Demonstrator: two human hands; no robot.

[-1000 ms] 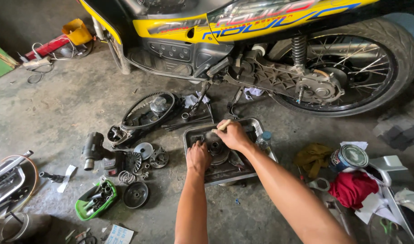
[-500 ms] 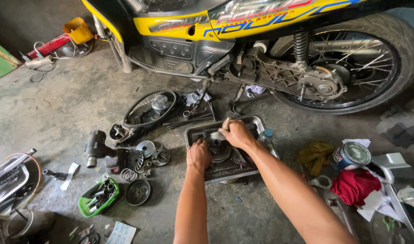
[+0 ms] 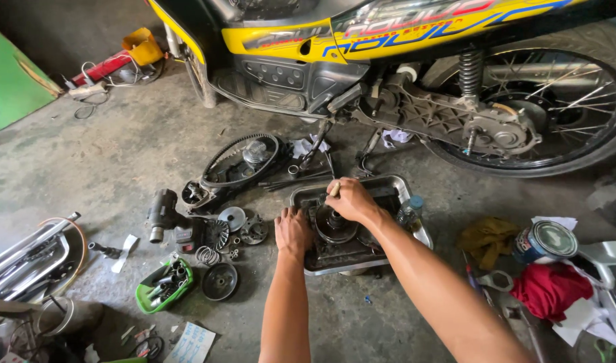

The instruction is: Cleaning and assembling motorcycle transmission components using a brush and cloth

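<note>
Hands at a greasy pulley in a metal tray

Grime is why the metal tray [image 3: 415, 232] sits where it does, flat on the concrete floor [image 3: 120, 154] just in front of the yellow motorbike [image 3: 389, 40]; it catches the muck from the round pulley part [image 3: 335, 225] standing in it, and it keeps that part close to the open engine side it seems to belong to. Left hand [image 3: 292, 230] lies spread on the tray's near left edge, palm down, fingers curled lightly over the dirty rim beside the pulley, which looks like bracing so the tray does not slide; it grips nothing that I can make out. Right hand [image 3: 348, 199] is clenched over the top of the pulley, a pale slim handle [image 3: 335, 189] poking up from the fist, probably a brush or small tool, though the working end is hidden. Both forearms reach straight out from below, the right one longer and angled in from the right, wrist bent down; the left one runs nearly straight up the view. Loose bits lie to the left in easy reach: a drive belt [image 3: 237, 161], a dark disc [image 3: 220, 281], a spring [image 3: 207, 255], a green tub of sockets [image 3: 163, 287]; to the right a red rag [image 3: 547, 289] and a tin can [image 3: 545, 242].
</note>
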